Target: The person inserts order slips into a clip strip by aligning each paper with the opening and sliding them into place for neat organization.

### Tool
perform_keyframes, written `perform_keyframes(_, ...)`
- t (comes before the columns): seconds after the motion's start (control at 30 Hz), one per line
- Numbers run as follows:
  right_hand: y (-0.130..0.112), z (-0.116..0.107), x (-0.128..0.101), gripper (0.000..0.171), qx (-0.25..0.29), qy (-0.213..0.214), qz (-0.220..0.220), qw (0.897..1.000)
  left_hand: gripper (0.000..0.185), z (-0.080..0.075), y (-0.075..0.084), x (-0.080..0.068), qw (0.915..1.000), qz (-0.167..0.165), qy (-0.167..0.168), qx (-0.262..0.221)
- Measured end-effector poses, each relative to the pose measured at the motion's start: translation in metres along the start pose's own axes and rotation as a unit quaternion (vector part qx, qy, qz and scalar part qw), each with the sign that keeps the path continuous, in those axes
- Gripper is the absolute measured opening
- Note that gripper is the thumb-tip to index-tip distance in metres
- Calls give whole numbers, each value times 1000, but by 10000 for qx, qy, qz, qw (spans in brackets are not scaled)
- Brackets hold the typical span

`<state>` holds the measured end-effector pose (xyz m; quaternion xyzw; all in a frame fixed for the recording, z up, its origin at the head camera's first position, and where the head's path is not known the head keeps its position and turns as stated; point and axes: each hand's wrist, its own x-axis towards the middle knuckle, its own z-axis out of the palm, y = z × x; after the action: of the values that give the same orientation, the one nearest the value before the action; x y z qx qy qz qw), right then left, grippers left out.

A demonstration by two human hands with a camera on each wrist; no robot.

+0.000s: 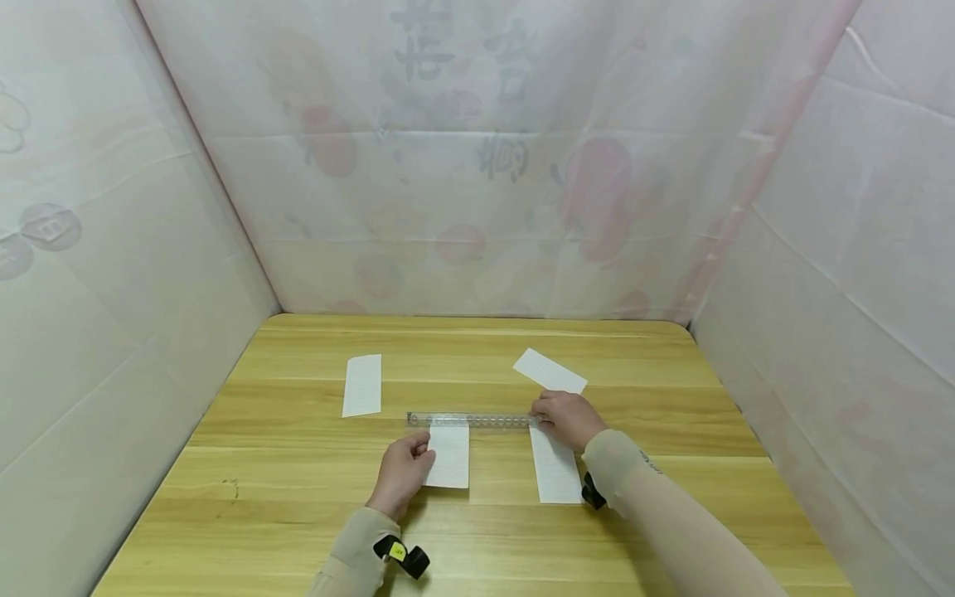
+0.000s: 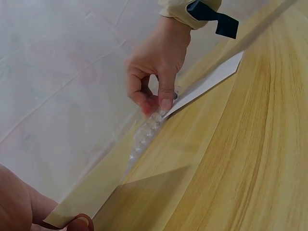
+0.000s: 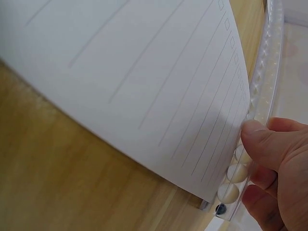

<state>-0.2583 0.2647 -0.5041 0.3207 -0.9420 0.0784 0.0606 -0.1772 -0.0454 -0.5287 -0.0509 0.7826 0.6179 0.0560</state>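
A clear plastic strip (image 1: 492,421) with a row of round rings lies crosswise in front of me. My right hand (image 1: 570,419) pinches it near its right end between thumb and fingers; the right wrist view shows the thumb (image 3: 262,139) on the strip's edge. My left hand (image 1: 403,471) pinches the left edge of a small white sheet (image 1: 451,464), whose top edge meets the strip. Under the strip's right end sits a lined sheet (image 1: 555,473), its top edge along the rings and partly covered by my right hand. Small checkboxes line one side of it (image 3: 192,110).
Two more white sheets lie farther back on the wooden table (image 1: 298,497): one upright sheet (image 1: 362,385) at the left, one slanted sheet (image 1: 550,371) just beyond my right hand. Pale fabric walls (image 1: 477,207) close off the back and both sides.
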Motion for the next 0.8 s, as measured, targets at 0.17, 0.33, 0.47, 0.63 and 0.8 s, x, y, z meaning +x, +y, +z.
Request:
perform_keyframes(0.17, 1, 1, 0, 20, -1, -20, 13, 10000, 40, 1, 2, 0, 10000, 0, -21, 3)
perform_keyframes(0.33, 1, 1, 0, 20, 19, 33, -27, 10000, 41, 2, 2, 0, 10000, 22, -42, 27)
perform_keyframes(0.47, 1, -1, 0, 21, 48, 73, -62, 9999, 40, 3, 2, 1, 10000, 14, -32, 52)
perform_keyframes(0.63, 1, -2, 0, 19, 50, 38, -72, 10000, 39, 3, 2, 0, 10000, -50, -32, 53)
perform_keyframes(0.8, 0, -5, -1, 20, 64, -6, -29, 10000, 40, 1, 6, -4, 9999, -116, -6, -27)
